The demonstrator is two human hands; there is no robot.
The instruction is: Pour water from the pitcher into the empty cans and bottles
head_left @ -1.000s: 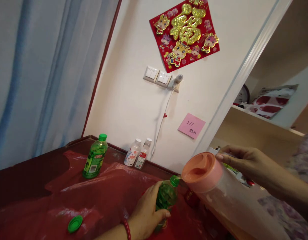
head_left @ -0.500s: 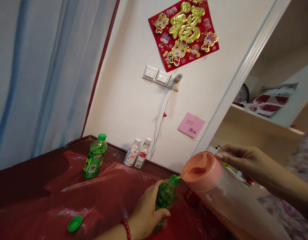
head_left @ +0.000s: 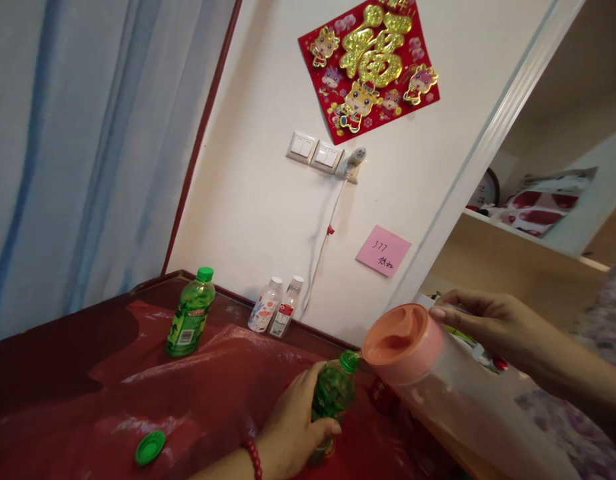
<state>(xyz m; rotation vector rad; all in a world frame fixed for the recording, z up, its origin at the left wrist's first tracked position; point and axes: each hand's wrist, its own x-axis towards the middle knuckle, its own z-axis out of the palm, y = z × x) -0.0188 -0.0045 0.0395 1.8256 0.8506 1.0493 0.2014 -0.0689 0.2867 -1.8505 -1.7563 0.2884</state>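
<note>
My left hand [head_left: 294, 421], a red bead bracelet at its wrist, is wrapped round a green plastic drink bottle [head_left: 334, 393]. The bottle stands slightly tilted with its mouth towards the right. A translucent pitcher [head_left: 468, 407] with an orange-pink lid [head_left: 399, 341] leans over to the left, its spout right at the bottle's mouth. My right hand [head_left: 488, 323] grips the pitcher from behind on the right; the handle is mostly hidden. A green bottle cap [head_left: 150, 447] lies on the table at the lower left.
A capped green bottle [head_left: 191, 313] stands on the red plastic-covered table [head_left: 228, 400]. Two small white-capped bottles, one patterned [head_left: 265, 307] and one red-labelled [head_left: 286, 310], stand against the wall. A cord [head_left: 320, 260] hangs from the socket. Shelves [head_left: 528, 240] are at right.
</note>
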